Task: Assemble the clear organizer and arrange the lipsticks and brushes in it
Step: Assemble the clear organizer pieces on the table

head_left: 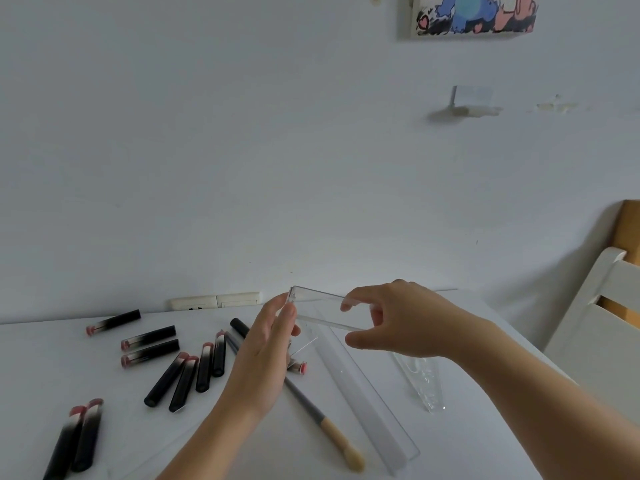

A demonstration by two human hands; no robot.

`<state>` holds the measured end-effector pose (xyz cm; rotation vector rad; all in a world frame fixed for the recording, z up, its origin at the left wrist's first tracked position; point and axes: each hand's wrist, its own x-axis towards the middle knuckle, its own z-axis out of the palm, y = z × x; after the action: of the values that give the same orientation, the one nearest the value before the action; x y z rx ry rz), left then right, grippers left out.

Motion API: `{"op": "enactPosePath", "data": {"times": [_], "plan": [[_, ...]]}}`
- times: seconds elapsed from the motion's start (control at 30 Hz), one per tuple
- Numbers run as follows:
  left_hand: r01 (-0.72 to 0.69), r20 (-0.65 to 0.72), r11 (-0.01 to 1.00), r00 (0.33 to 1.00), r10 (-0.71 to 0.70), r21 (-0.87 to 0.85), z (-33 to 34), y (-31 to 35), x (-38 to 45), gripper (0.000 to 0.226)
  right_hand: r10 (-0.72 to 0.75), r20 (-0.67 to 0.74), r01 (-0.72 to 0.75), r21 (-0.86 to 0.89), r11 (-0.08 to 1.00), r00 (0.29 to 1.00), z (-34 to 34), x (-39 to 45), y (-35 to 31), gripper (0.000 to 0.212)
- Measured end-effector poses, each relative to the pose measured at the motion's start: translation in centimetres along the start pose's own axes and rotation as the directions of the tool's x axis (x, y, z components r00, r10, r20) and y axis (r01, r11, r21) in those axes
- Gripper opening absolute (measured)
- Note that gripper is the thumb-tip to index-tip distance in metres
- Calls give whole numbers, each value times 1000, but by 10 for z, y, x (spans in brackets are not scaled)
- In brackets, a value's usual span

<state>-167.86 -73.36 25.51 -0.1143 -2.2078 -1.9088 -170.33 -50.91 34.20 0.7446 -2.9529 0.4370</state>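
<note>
Both hands hold a small clear organizer panel up above the white table. My left hand pinches its left end, and my right hand grips its right end between thumb and fingers. Under them a long clear panel lies flat, and a further clear piece sits to its right. Several black lipsticks with pink ends lie scattered on the left of the table. A grey-handled brush with a tan tip lies diagonally under my left wrist.
A wall with a white socket strip rises right behind the table. A white chair stands to the right. One more lipstick lies partly hidden by my left hand.
</note>
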Motion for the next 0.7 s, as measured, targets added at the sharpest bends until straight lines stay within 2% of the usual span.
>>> {"op": "enactPosePath", "data": {"times": [0.23, 0.37, 0.53, 0.63, 0.7], "plan": [[-23, 22, 996, 999, 25, -84, 1, 1, 1, 42, 4, 37, -2, -44, 999, 999, 7, 2, 1, 47], [-32, 28, 996, 999, 35, -78, 2, 0, -1, 45, 16, 43, -14, -55, 998, 999, 8, 1, 1, 48], [-5, 63, 995, 998, 11, -98, 2, 2, -1, 33, -6, 13, 7, -87, 996, 1000, 10, -4, 4, 52], [22, 70, 996, 997, -16, -88, 1, 4, 0, 32, -39, -4, 38, -132, 990, 999, 8, -9, 3, 57], [0, 89, 1000, 996, 1, -10, -1, 4, -1, 38, -42, 6, 42, -135, 990, 999, 5, -11, 2, 58]]}}
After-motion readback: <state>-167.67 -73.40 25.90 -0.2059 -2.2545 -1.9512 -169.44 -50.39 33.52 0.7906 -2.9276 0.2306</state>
